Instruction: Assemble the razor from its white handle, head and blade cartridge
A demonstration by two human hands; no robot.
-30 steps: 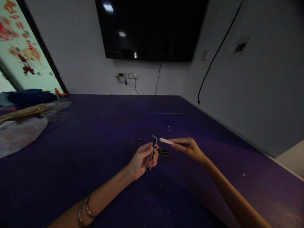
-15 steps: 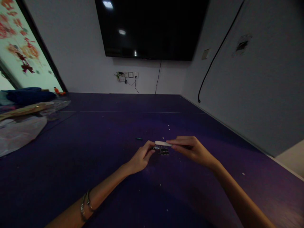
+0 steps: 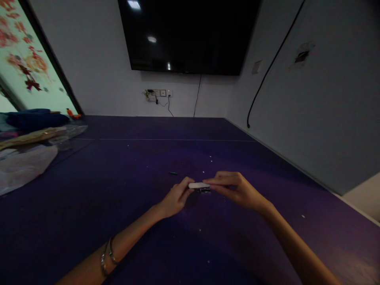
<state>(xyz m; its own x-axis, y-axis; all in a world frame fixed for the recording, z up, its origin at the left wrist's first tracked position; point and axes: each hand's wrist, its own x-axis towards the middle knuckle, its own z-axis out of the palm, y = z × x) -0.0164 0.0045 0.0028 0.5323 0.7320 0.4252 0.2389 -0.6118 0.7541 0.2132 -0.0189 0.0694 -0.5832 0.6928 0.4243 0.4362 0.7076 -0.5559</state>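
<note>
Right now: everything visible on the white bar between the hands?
The white bar is slim, smooth, round-ended and plastic-looking. It lies roughly level, just above the purple table. The right hand pinches its right end; the left hand touches its left end with fingertips. A small dark part sits right beneath; contact unclear.

The room was dim, and the purple table (image 3: 118,190) sank almost to black along its near edge. Small lamp reflections glinted on the dark screen (image 3: 190,35). The lit panel (image 3: 26,67) at far left was the brightest patch, slightly washed out. The left hand (image 3: 175,200) and right hand (image 3: 237,190) cast faint, soft shadows under them. The white piece (image 3: 198,185) between them stood out, but its detail was muddy. Wall lines bowed toward the corners — a wide lens — and grain softened everything small.
</note>
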